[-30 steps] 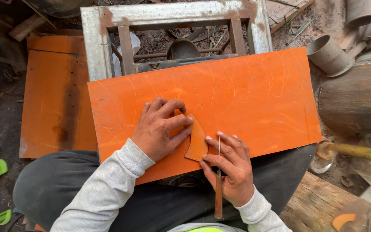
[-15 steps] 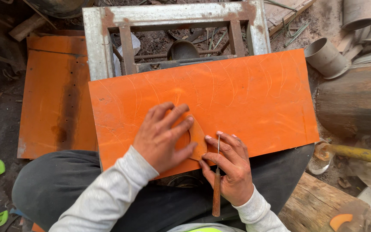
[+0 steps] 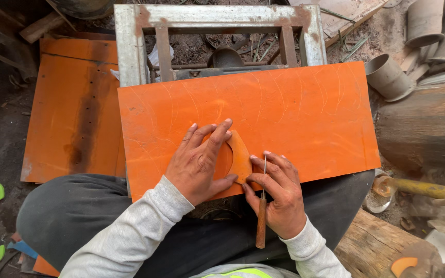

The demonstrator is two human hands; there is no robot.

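Across the seated person's lap lies a large flat orange sheet (image 3: 294, 113) scored with faint curved scratches, and everything else is placed from it. Near the sheet's front edge the left hand (image 3: 202, 159) lies flat with its fingers spread, pressing down a small curved orange template piece (image 3: 239, 157) that rests on the sheet. Just beside that piece, the right hand (image 3: 279, 198) is closed around a thin metal scribing tool with a brown wooden handle (image 3: 261, 221); the handle points back toward the person and the metal tip touches the sheet close to the template's edge. The two hands lie close together, thumbs nearly meeting. Behind the sheet's far edge stands a worn grey metal frame (image 3: 130, 46). Left of the sheet, a second, stained orange board (image 3: 73, 113) lies on the ground. Right of the sheet sit grey clay cylinders (image 3: 387, 77) and a thick log (image 3: 428, 134).
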